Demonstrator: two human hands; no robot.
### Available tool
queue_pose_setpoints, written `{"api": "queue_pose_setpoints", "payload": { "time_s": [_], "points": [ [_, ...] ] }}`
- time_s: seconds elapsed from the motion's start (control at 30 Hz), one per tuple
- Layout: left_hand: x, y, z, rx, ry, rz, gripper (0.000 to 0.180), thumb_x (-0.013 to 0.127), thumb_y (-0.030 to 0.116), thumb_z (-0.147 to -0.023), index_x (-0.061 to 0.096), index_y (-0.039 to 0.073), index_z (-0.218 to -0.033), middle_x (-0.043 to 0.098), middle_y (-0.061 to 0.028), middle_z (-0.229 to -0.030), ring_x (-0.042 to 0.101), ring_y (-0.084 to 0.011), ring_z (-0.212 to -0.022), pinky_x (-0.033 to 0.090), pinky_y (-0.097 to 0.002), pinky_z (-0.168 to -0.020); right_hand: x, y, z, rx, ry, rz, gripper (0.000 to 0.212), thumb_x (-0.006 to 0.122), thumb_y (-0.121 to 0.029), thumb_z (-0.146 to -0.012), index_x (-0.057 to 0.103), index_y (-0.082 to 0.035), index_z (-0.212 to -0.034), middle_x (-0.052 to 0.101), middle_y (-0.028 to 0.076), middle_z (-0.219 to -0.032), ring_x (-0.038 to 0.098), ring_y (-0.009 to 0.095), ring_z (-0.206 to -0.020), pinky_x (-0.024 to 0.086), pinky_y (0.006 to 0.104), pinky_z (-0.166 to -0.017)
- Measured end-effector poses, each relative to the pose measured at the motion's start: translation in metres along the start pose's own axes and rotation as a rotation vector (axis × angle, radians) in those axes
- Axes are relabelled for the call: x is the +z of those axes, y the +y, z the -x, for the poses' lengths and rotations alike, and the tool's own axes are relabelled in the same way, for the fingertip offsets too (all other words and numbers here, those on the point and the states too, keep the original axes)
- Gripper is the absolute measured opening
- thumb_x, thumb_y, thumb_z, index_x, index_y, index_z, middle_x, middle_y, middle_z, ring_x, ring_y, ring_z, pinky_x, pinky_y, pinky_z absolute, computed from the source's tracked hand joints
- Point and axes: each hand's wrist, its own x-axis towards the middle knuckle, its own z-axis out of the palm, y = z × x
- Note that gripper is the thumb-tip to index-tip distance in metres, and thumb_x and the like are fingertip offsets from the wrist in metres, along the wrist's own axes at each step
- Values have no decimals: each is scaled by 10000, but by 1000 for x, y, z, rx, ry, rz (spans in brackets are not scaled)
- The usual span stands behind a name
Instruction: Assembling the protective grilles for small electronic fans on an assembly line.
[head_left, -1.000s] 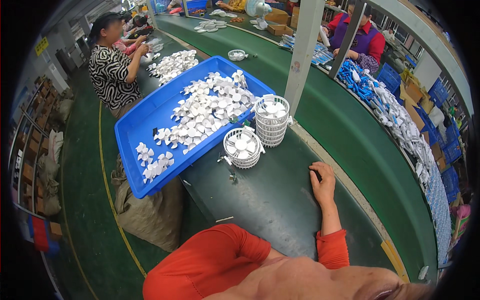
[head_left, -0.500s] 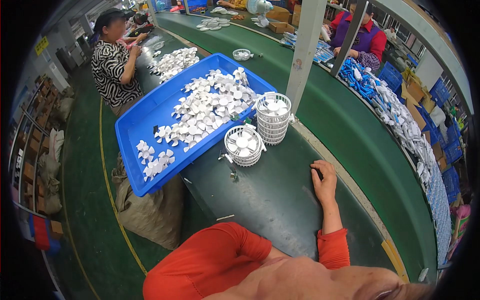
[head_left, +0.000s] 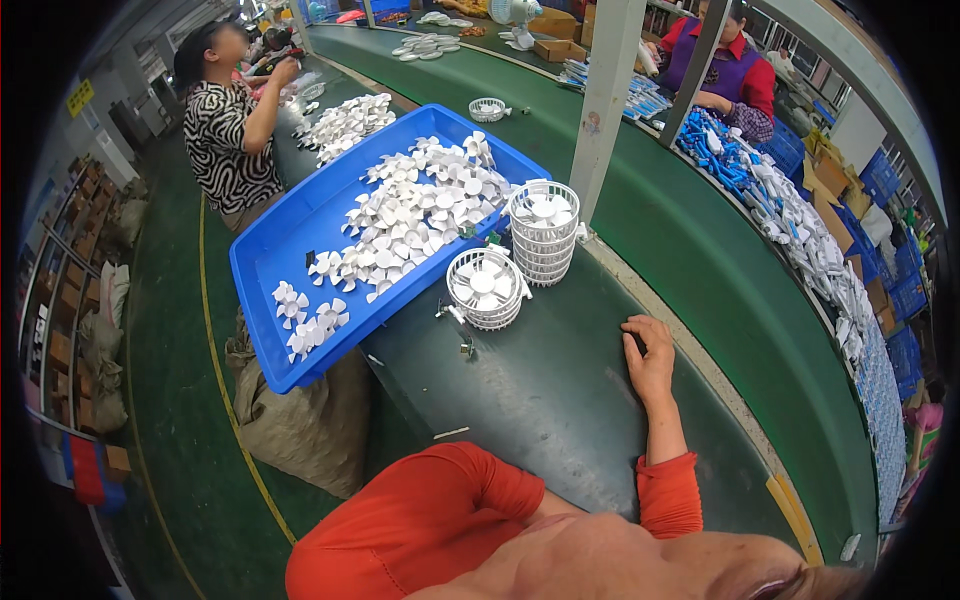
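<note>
My right hand point(head_left: 651, 358) rests on the dark green tabletop point(head_left: 540, 400), thumb apart from the loosely bent fingers, with nothing held. My left arm, in a red sleeve point(head_left: 400, 510), bends across in front of me; its hand is hidden. Ahead of the right hand, white fan cages point(head_left: 543, 240) stand in a tall stack, each open ring wall showing. Beside them sits a shorter cage stack point(head_left: 486, 290) with a white fan blade in its top, plus a small motor point(head_left: 466, 350) hanging by it. A blue tray point(head_left: 275, 345) holds a heap of white fan blades point(head_left: 410, 220).
A grey post point(head_left: 600, 120) rises behind the cages, next to a green conveyor belt point(head_left: 690, 270). One co-worker point(head_left: 230, 130) stands at far left; another point(head_left: 715, 75) sits across the belt behind blue and white parts point(head_left: 780, 210). A sack point(head_left: 305, 425) stands under the tray.
The co-worker at far left has lifted a hand and tipped the head back. The view has shifted slightly; my right hand stays in place on the table.
</note>
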Motion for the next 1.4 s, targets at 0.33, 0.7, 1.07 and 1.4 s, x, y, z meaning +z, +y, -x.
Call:
{"api": "queue_pose_setpoints", "payload": {
  "time_s": [0.33, 0.7, 1.07, 1.4],
  "points": [
    [3, -2, -1, 198, 124, -96, 200, 590, 189, -772, 627, 64, -924, 658, -135, -955, 621, -316, -900, 515, -413, -691, -1, 4, 2, 14, -2, -4, 128, 649, -33, -775, 655, -33, -903, 634, 118, -1023, 570, 304, -995, 429, 389, -899],
    [12, -8, -4, 132, 121, -62, 244, 604, 178, -766, 629, 51, -972, 660, -137, -1020, 622, -311, -947, 522, -427, -725, 2, 1, 0, 28, -10, -12, 124, 650, -23, -775, 653, -34, -899, 636, 109, -1021, 574, 296, -1001, 433, 384, -899],
    [16, -5, -7, -55, -12, -68, 293, 641, 191, -706, 640, 67, -972, 674, -136, -948, 643, -302, -895, 519, -406, -705, 1, -1, 0, 8, -1, 5, 125, 650, -31, -778, 658, -36, -903, 636, 113, -1016, 575, 298, -992, 433, 381, -891],
    [4, 5, -1, 8, 14, -106, 378, 652, 188, -709, 642, 60, -1064, 659, -142, -1076, 622, -297, -1007, 518, -384, -772, 1, 4, 1, -16, 0, 11, 128, 654, -35, -779, 662, -41, -907, 636, 112, -1012, 575, 299, -977, 443, 383, -870]
  ]
}}
